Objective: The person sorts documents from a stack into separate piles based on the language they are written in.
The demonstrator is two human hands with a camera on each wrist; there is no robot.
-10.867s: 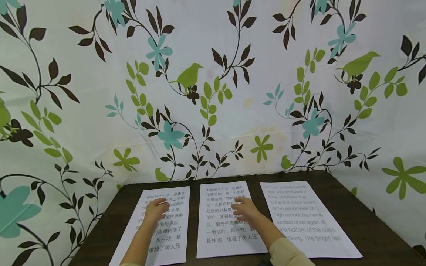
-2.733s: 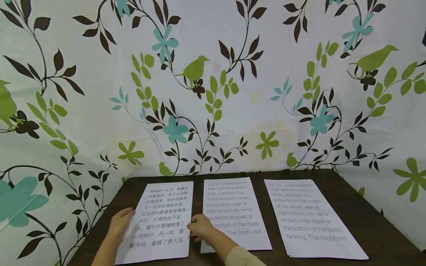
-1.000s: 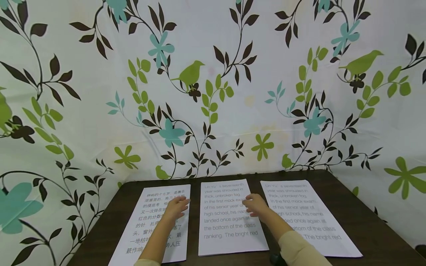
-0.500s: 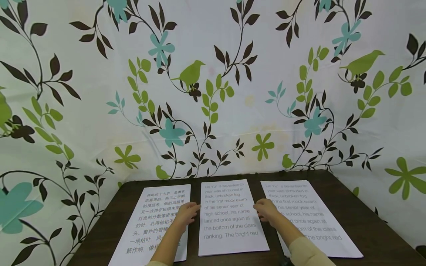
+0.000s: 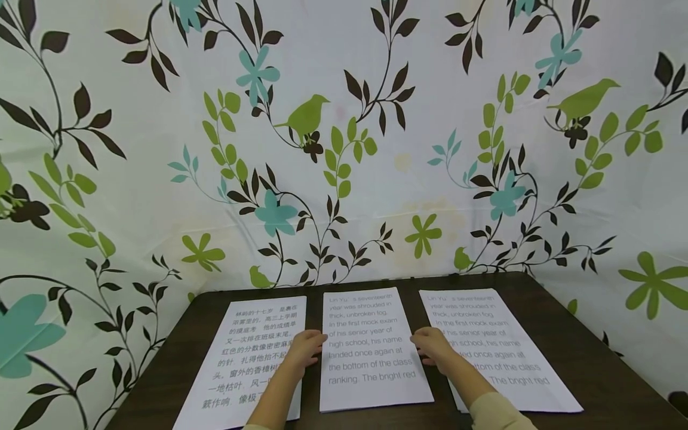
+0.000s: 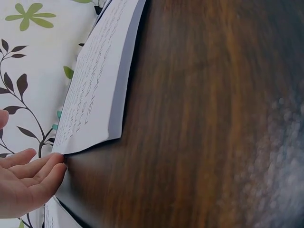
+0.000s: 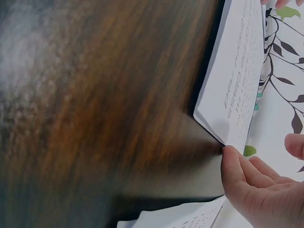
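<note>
Three paper stacks lie side by side on a dark wooden table. The middle stack [image 5: 365,358] has English print on top and sits between my two hands. My left hand [image 5: 306,348] has its fingertips at that stack's left edge; in the left wrist view the fingers [image 6: 45,178] are fairly straight, the thumb apart from them. At the opposite edge is my right hand [image 5: 432,346], its fingertips meeting the paper's side, and the right wrist view shows its thumb [image 7: 295,145] held away. Neither hand pinches a sheet.
Under my left forearm lies the left stack [image 5: 242,364], with Chinese print. The right stack [image 5: 516,358], in English, is partly covered by my right arm. Behind the table's [image 5: 607,382] far edge hangs a white cloth [image 5: 376,179] patterned with leaves and birds.
The middle stack's top page went from Chinese to English between the two oldest frames. My hands were at the left stack's sides, then lifted and moved right, and now touch the middle stack's sides.
</note>
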